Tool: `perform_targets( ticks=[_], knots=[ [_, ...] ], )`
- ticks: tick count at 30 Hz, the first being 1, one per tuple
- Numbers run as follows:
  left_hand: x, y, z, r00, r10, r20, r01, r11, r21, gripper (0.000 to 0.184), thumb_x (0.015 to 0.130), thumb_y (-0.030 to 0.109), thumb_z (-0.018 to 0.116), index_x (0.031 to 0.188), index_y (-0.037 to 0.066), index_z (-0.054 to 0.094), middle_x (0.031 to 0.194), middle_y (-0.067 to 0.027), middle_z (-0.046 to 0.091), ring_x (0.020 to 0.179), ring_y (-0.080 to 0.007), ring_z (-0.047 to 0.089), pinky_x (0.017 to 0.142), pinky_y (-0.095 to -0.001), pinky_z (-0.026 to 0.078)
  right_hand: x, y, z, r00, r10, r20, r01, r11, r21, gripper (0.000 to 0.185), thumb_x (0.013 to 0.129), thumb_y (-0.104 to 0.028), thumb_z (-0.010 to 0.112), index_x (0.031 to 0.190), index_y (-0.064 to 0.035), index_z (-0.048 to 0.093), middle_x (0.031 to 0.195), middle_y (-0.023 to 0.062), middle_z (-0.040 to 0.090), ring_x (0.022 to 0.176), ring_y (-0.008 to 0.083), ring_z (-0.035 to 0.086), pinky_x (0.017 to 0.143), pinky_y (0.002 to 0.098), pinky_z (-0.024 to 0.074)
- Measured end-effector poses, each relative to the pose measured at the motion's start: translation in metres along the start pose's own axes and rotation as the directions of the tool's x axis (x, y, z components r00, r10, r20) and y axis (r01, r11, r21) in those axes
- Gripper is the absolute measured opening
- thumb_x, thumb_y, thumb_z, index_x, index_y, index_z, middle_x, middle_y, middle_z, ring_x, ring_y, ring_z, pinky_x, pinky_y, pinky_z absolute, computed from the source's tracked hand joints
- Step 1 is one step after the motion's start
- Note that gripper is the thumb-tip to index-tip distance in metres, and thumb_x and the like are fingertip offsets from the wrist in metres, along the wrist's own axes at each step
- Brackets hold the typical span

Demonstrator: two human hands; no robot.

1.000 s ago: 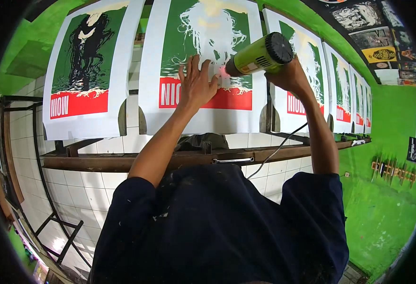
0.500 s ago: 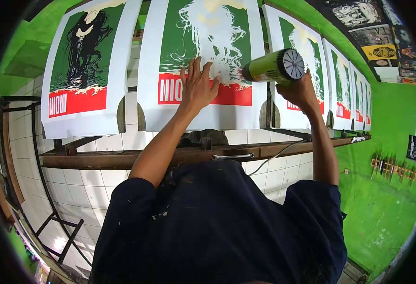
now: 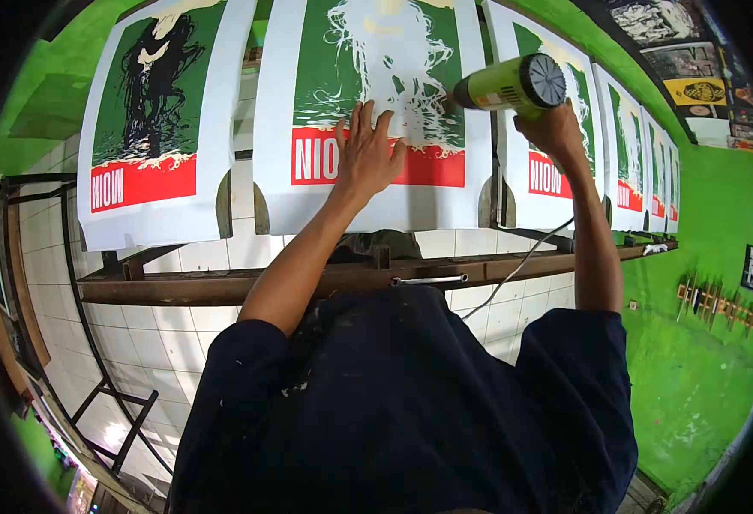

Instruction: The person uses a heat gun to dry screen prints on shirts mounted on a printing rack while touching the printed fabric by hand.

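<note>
My left hand [image 3: 368,158] lies with fingers spread on the printed white shirt [image 3: 282,206] in front of me, over the red band and the bottom of the green area. Wrapped round the handle of a green heat gun [image 3: 501,88], my right hand [image 3: 552,133] holds it above the right side of the same print. Its dark nozzle points left over the green and white design. The print shows a pale figure, with red block letters partly covered by my left hand. A cord [image 3: 522,265] hangs from the heat gun.
A neighbouring print [image 3: 145,103] with black ink lies on the left. Several more printed pieces [image 3: 548,176] run off to the right. A brown metal rail [image 3: 308,283] crosses in front of my body, with a wrench [image 3: 429,280] on it. White tiles [image 3: 222,254] cover the floor.
The heat gun has moved up and slightly right in my right hand, away from the red band. My left hand stays spread on the print; the view has shifted slightly.
</note>
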State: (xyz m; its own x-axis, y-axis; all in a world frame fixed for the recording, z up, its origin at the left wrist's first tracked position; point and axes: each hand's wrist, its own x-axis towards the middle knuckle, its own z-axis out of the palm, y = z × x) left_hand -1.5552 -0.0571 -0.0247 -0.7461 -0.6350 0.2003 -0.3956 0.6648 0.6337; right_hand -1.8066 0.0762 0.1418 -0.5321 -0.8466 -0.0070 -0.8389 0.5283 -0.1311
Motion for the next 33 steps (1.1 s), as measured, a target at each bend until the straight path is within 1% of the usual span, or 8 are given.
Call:
perform_targets(
  ticks=[5,11,15,18,24,28,31,33],
  knots=[
    [-0.001,0.002,-0.001,1.0,0.002,-0.009,-0.001,1.0,0.014,0.056,0.091,0.034,0.06,0.135,0.002,0.051,0.146,-0.0269,0.039,0.141,-0.0419,0.032,0.113,-0.0605,0.019,-0.005,-0.003,-0.004,0.998,-0.019,0.051,0.014,0.995,0.1,0.043,0.07,-0.012,0.078,0.11,0.0002,0.067,0.098,0.0201,0.073,0.089,0.0317,0.072,0.079,0.0401,0.0588],
    [-0.005,-0.002,0.003,0.999,0.003,-0.039,-0.002,1.0,0.03,0.053,0.093,0.038,0.06,0.135,0.006,0.053,0.146,-0.0242,0.039,0.141,-0.0403,0.032,0.113,-0.0589,0.017,-0.042,-0.004,-0.014,0.989,-0.109,0.102,0.104,0.993,0.047,0.052,0.068,-0.008,0.078,0.118,-0.0002,0.063,0.107,0.021,0.07,0.097,0.0328,0.07,0.082,0.0391,0.0594],
    [-0.002,-0.001,0.001,0.999,0.031,-0.038,-0.029,0.999,0.032,0.052,0.093,0.037,0.06,0.135,0.007,0.053,0.146,-0.024,0.04,0.141,-0.0401,0.033,0.113,-0.0592,0.017,-0.038,0.002,-0.011,0.988,-0.149,0.035,0.15,0.988,-0.026,0.049,0.069,-0.009,0.078,0.116,-0.0005,0.065,0.102,0.02,0.072,0.093,0.0319,0.071,0.081,0.0386,0.0596],
    [0.001,0.005,-0.003,0.999,0.028,-0.021,-0.028,1.0,0.015,0.052,0.093,0.037,0.06,0.135,0.007,0.052,0.146,-0.0236,0.039,0.141,-0.0398,0.033,0.112,-0.0594,0.017,-0.009,0.005,0.003,1.0,-0.011,-0.005,0.011,1.0,-0.017,0.036,0.072,-0.013,0.076,0.106,-0.0015,0.071,0.088,0.0187,0.074,0.078,0.0289,0.074,0.074,0.0383,0.0604],
    [0.002,-0.001,-0.003,0.999,0.01,-0.035,-0.01,1.0,0.009,0.053,0.092,0.037,0.061,0.136,0.008,0.051,0.146,-0.0227,0.04,0.141,-0.039,0.033,0.112,-0.0597,0.018,0.014,-0.005,0.0,1.0,0.015,-0.004,-0.014,0.997,0.076,0.037,0.073,-0.015,0.076,0.106,0.0011,0.07,0.088,0.0193,0.074,0.076,0.0247,0.074,0.07,0.0357,0.0607],
    [0.001,-0.003,-0.004,0.997,0.015,-0.072,-0.016,1.0,-0.006,0.054,0.089,0.031,0.063,0.133,0.004,0.052,0.142,-0.025,0.041,0.139,-0.0417,0.034,0.112,-0.0619,0.019,0.013,-0.003,0.001,0.987,-0.125,-0.097,0.116,0.989,-0.095,0.039,0.075,-0.015,0.076,0.11,0.0017,0.069,0.087,0.0185,0.074,0.074,0.0227,0.073,0.069,0.0353,0.0605],
    [-0.001,0.003,-0.012,0.998,-0.01,-0.066,0.01,1.0,0.001,0.055,0.089,0.034,0.065,0.136,0.009,0.051,0.145,-0.0208,0.04,0.14,-0.038,0.034,0.112,-0.0594,0.018,-0.016,-0.016,-0.012,0.999,-0.004,0.048,-0.002,0.992,0.129,0.039,0.077,-0.013,0.077,0.112,0.0026,0.067,0.084,0.0164,0.073,0.07,0.0217,0.071,0.065,0.0346,0.0587],
    [-0.004,0.012,-0.017,0.996,0.009,-0.085,-0.01,1.0,-0.017,0.055,0.089,0.033,0.066,0.136,0.009,0.051,0.145,-0.0205,0.04,0.139,-0.0377,0.035,0.112,-0.059,0.019,-0.043,-0.021,-0.016,1.0,0.003,-0.013,-0.001,0.985,0.174,0.039,0.077,-0.012,0.077,0.112,0.0027,0.066,0.085,0.0147,0.072,0.071,0.02,0.069,0.066,0.0335,0.0574]
  ],
)
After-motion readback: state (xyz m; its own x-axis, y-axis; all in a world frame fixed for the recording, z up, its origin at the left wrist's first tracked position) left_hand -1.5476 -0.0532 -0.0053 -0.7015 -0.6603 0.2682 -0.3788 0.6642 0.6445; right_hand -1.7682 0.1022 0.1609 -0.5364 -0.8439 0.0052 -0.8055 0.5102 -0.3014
